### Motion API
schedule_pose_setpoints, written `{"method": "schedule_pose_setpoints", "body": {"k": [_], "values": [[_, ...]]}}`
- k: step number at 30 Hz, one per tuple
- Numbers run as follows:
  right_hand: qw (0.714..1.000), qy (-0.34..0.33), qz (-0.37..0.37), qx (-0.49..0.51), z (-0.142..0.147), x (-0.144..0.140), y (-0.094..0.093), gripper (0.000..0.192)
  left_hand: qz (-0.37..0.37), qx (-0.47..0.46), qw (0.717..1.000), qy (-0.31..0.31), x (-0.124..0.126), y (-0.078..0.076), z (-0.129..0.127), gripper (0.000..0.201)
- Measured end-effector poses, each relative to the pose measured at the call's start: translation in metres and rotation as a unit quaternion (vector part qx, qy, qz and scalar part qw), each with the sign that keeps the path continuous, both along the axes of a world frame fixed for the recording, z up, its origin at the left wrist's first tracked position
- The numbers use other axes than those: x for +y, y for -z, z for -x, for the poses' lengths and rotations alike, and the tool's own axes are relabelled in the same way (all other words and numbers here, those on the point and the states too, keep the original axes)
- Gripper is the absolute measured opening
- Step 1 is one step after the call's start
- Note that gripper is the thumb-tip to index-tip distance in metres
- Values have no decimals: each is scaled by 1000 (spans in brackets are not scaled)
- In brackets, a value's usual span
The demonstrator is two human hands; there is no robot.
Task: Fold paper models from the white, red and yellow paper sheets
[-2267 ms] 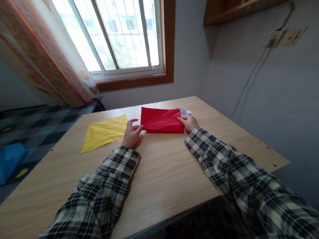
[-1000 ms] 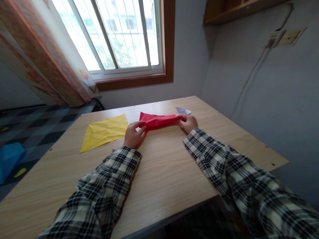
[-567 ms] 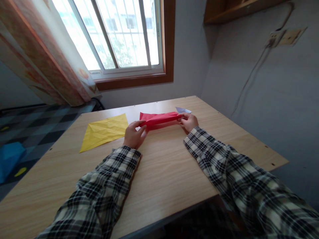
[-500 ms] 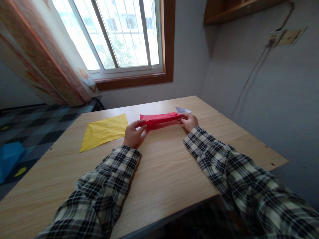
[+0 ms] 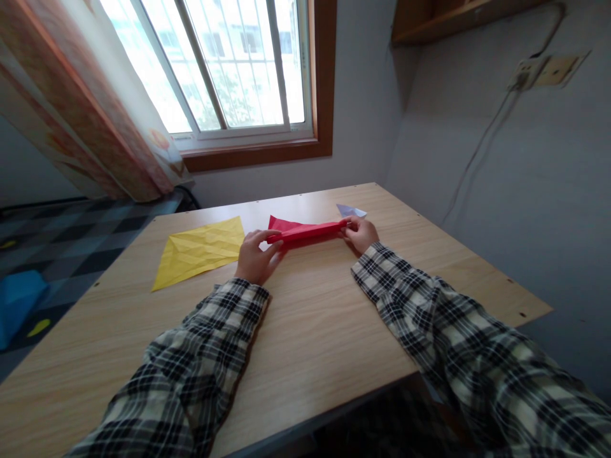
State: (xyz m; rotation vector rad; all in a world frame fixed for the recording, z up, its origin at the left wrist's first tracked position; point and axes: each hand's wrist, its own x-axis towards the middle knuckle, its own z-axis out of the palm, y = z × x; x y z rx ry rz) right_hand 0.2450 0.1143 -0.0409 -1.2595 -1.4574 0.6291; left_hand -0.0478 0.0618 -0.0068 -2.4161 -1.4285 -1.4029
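Note:
A red paper (image 5: 305, 231) lies folded into a narrow strip at the far middle of the wooden table (image 5: 305, 331). My left hand (image 5: 255, 257) pinches its left end. At the strip's right end, my right hand (image 5: 360, 233) holds the paper between thumb and fingers. Both arms wear plaid sleeves. A creased yellow paper (image 5: 200, 249) lies flat to the left of my left hand. A small white folded paper (image 5: 352, 210) sits just beyond my right hand.
A window (image 5: 229, 70) with a wooden frame and a curtain (image 5: 81, 108) stand behind the table. A wall with a socket (image 5: 525, 73) and cable is on the right. A blue object (image 5: 19, 299) lies on the chequered floor at the left.
The red paper was a wide flat rectangle; its near edge has been raised and folded over away from me, so it now shows as a thin strip. Both hands stayed at its ends.

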Motion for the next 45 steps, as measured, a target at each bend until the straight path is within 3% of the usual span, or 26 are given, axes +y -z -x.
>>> {"method": "schedule_pose_setpoints", "body": {"k": [12,18,24,31,40,45], "values": [[995,29,-19,-96,1,-9,-10,18,-4,-18,999,-28,9,2,2,11],[960,94,-156,-213,1,-9,-10,20,-54,20,997,-57,9,1,3,11],[925,16,-207,-317,6,-14,-16,31,-102,103,988,-52,6,-1,-1,12],[903,-108,-253,-330,29,-34,-23,30,-121,162,979,-12,-2,-3,-13,14],[892,-120,-277,-336,42,-51,-30,9,-90,159,981,67,-14,-7,-31,14],[894,-119,-267,-339,39,-48,-30,12,-83,118,988,58,-12,-6,-29,15]]}}
